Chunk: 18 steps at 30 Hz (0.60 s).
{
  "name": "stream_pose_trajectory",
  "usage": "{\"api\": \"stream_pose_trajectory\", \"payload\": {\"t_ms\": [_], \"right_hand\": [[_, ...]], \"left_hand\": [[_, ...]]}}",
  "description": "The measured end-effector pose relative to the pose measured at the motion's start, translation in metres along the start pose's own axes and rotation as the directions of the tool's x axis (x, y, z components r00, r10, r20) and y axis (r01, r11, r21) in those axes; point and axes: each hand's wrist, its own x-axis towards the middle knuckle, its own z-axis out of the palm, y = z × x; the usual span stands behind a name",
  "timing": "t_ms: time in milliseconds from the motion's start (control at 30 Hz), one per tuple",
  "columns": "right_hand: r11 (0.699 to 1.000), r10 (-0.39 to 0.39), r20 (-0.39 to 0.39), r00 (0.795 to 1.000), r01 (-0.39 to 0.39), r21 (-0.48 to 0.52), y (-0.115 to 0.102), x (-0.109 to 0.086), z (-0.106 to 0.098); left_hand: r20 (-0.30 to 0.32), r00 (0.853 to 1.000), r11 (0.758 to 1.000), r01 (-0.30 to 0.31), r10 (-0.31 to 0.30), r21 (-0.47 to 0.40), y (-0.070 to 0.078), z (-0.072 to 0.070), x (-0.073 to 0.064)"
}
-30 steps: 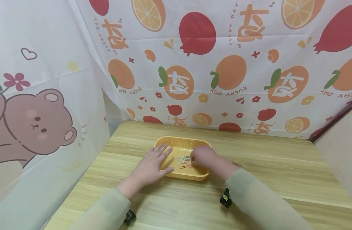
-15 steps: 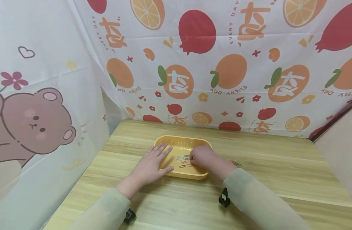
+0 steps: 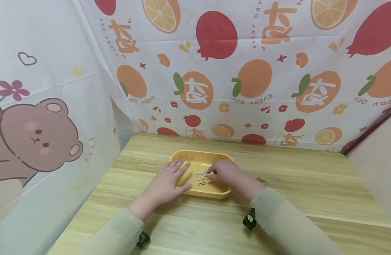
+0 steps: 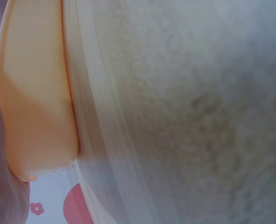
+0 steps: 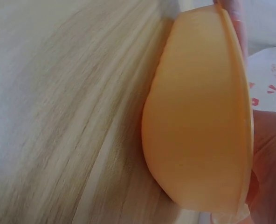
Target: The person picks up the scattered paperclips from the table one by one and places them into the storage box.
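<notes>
A shallow yellow plastic tray (image 3: pixel 200 193) sits on the wooden table, with several small coloured paper clips (image 3: pixel 201 184) on its floor. My left hand (image 3: pixel 166 182) lies over the tray's left rim, fingers spread and straight. From the right, my right hand (image 3: pixel 225 171) reaches into the tray, its bent index finger and thumb down at the clips. I cannot tell whether a clip is between those fingertips. In both wrist views the tray's outer wall (image 4: pixel 37 93) fills much of the picture, and the right wrist view hides the fingertips behind the wall (image 5: pixel 198 112).
More paper clips (image 3: pixel 262 180), some green and red, lie on the table to the right of the tray, by the right forearm. A fruit-print cloth (image 3: pixel 217 117) hangs along the back edge. At the left hangs a bear-print cloth (image 3: pixel 42 138).
The right hand's index finger and thumb have parted from a closer curl and shifted slightly left over the clips. The left hand stays on the rim.
</notes>
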Motion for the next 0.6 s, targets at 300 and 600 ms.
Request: {"api": "stream_pose_trajectory", "payload": {"t_ms": [300,600], "right_hand": [[0.984,0.05,-0.096,0.994,-0.032,0.176,0.006,-0.01,-0.008],[0.942,0.127,-0.184,0.975,-0.06,0.331,0.017,-0.03,-0.017]], "left_hand": [[-0.017,1.0,1.0,0.002,-0.002,-0.014,0.001,0.001,-0.001],[-0.005,1.0,1.0,0.012,-0.012,-0.021,0.004,-0.001,-0.001]]}}
